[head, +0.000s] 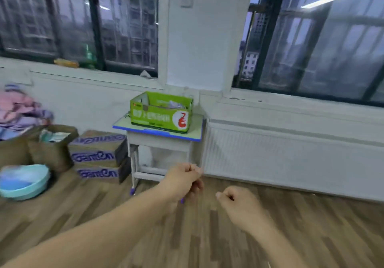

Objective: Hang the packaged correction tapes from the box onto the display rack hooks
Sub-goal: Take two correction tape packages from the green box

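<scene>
Laundry (18, 110) lies heaped at the far left above two brown bags (49, 149), with a pale blue basin (25, 182) on the wooden floor (207, 236) below them and stacked printed cartons (97, 155) just beside. Next along, against the wall under the window, stands a small bench (158, 133) with a blue edge. It carries the open green box (161, 116). Something pale and glossy shows over the box's rim, presumably the packaged correction tapes (174, 104), though the blur hides any detail. The left hand (182, 179) is stretched forward in front of the bench legs, well short of the box. Its fingers are curled into a loose fist with the thumb against the forefinger, and nothing can be seen in it. The right hand (236, 205) hangs a little lower and nearer the body, likewise curled and apparently empty. A white radiator (291, 159) runs along the wall to the right. No display rack is in view, so the step in hand looks like the approach to fetch a package. To do it well, the person should close on the bench and uncurl one hand above the open top. It is best to take a single package by its card header so that the hanging hole stays clear for a hook, while the other hand steadies the light box.
</scene>
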The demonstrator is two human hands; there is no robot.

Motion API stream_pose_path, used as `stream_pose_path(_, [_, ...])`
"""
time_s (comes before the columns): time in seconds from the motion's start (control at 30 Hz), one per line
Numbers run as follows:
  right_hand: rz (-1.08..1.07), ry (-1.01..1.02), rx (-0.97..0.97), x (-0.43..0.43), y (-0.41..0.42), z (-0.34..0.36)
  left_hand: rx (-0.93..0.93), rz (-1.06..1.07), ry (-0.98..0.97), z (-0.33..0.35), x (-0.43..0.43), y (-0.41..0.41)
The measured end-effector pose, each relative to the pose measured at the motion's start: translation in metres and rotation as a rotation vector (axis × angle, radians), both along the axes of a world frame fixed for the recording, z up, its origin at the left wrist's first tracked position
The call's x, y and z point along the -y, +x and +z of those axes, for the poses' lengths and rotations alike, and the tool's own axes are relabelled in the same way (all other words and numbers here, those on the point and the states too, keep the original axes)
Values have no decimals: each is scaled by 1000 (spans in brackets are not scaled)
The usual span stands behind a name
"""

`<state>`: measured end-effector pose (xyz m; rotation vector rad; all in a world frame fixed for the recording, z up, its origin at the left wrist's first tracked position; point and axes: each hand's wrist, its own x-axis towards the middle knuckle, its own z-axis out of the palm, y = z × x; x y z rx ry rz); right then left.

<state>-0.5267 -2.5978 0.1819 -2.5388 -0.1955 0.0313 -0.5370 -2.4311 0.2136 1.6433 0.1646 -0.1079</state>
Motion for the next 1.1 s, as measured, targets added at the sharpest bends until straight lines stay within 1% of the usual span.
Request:
stream_pose_path(0.07, [29, -6, -24, -34, 36, 2, -19, 54, -18, 0, -37, 24])
stream_pose_path(0.17, [55, 55, -58, -76, 95, -1, -42, 111, -44, -11, -81, 69])
stream_pose_path(0.23, [80, 92, -85, -102, 137, -9, -57, 160, -52, -20, -104, 105])
stream_pose_path(0.37, [175, 99, -101, -147, 237, -21, -62, 233, -30, -31, -143, 193])
stream_pose_path(0.47, [217, 95, -116, -174, 311, -23, -81, 282, -18, -25, -167, 253])
stream_pose_path(0.63, [249, 141, -89, -235, 437, -1, -44, 376, -36, -7, -221, 353])
stream_pose_path(0.77, [351, 42, -75, -288, 508, 2, -46, 428, -18, -6, -271, 416])
stream_pose_path(0.83, [356, -37, -13, -313, 546, -1, -42, 431, 10, -10, -300, 455])
stream_pose_path(0.9, [316, -154, 89, -335, 582, -4, -41, 388, 58, -15, -328, 499])
stream_pose_path(0.97, [256, -254, 146, -353, 615, -6, -29, 340, 71, -23, -353, 546])
stream_pose_path(1.1, [120, -359, 101, -373, 684, -11, -57, 211, 118, -31, -393, 644])
